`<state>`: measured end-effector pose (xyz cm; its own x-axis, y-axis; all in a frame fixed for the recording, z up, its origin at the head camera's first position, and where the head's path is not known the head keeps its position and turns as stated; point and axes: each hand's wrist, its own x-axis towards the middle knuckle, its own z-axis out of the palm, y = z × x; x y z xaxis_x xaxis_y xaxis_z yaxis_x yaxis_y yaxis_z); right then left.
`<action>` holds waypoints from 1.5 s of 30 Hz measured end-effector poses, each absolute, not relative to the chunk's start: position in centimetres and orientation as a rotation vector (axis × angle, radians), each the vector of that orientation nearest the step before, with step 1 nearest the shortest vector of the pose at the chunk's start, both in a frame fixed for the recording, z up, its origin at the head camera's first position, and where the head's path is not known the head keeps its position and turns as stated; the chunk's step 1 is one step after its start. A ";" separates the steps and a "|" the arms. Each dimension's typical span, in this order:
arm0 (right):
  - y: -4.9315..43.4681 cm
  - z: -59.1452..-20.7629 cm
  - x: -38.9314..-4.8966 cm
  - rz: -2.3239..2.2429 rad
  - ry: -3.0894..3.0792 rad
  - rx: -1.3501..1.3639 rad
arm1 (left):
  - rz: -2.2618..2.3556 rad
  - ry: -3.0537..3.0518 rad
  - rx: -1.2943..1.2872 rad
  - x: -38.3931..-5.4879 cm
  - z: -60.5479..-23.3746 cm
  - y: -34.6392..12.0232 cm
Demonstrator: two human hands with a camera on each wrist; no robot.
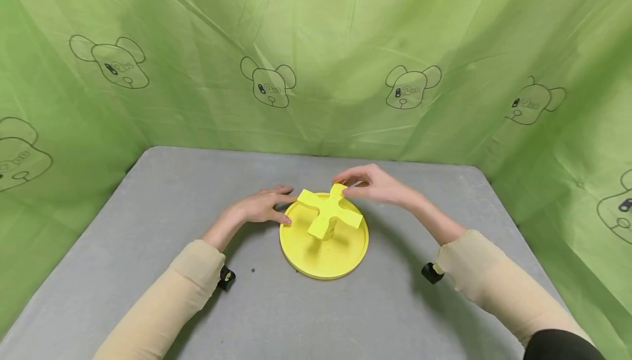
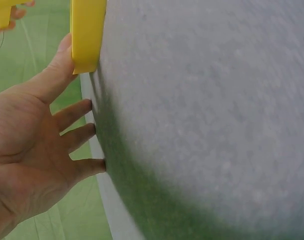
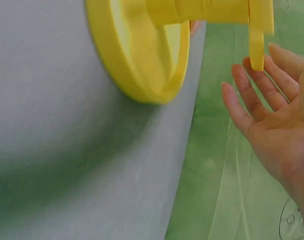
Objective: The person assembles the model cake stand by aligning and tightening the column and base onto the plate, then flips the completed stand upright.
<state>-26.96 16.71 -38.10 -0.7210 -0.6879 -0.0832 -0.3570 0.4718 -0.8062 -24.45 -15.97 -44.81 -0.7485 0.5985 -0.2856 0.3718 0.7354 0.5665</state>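
A round yellow base [image 1: 306, 261] with a raised rim rests on the grey table. From its middle rises a short post [image 3: 211, 11], topped by a four-armed yellow cross [image 1: 328, 206]. On the far right, my right hand [image 1: 377, 184] pinches the end of one cross arm, thumb on one side and fingers on the other. My left hand [image 1: 259, 206] is at the base's left edge, its fingers spread. Its thumb [image 2: 54, 70] lies against the rim, while the other fingertips reach down at the table surface in the left wrist view.
The grey table [image 1: 148, 223] has rounded far corners. Green cloth [image 1: 326, 20] with printed bear-head outlines hangs behind it and at both sides. Small black devices [image 1: 432, 273] sit at both wrists, low over the table.
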 end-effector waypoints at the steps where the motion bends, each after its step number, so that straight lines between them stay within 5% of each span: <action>1: 17.1 -38.1 -26.8 -1.138 2.333 -0.866 | 0.673 2.481 0.745 -24.4 -44.8 -16.0; 13: 20.5 -37.8 -25.2 -1.085 2.370 -0.864 | 0.659 2.478 0.744 -24.5 -44.9 -15.9; 29: 14.4 -38.3 -27.2 -0.998 2.400 -1.012 | 0.651 2.506 0.654 -24.2 -44.3 -15.5; 45: 17.6 -37.7 -25.9 -0.990 2.438 -0.963 | 0.612 2.605 0.552 -22.7 -43.6 -14.1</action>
<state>-25.90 17.58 -37.74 -0.7134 -0.6987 -0.0539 -0.4634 0.5281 -0.7116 -22.70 -14.10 -43.55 -0.8389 0.4588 -0.2927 0.2803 0.8253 0.4902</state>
